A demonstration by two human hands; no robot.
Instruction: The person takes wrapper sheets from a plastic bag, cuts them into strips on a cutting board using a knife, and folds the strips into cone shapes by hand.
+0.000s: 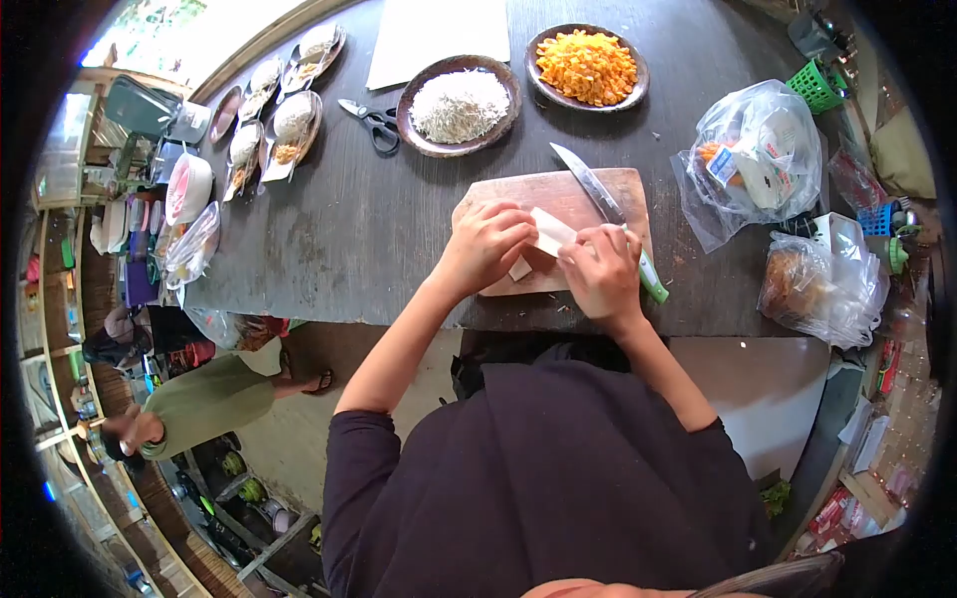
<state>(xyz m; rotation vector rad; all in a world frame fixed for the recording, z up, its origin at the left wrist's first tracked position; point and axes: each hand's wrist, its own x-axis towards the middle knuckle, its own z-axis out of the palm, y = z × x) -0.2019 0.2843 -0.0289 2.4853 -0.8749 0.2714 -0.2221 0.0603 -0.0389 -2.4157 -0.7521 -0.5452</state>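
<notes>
A wooden cutting board (498, 196) lies near the front edge of the dark table. Over it, my left hand (488, 242) and my right hand (604, 267) hold a pale, flat white piece (551, 231) between them, one at each end. The fingers of both hands are bent around its ends. A knife (588, 182) with a green and white handle lies across the board's right side, its handle partly behind my right hand. Under my left hand a small pale piece (519, 268) rests on the board.
Behind the board stand a plate of white shreds (460, 107) and a plate of orange pieces (586, 68), with scissors (377, 124) beside them. Plastic bags (763, 149) lie at the right, filled plates (294, 120) at the back left. A person (209, 404) is at the lower left.
</notes>
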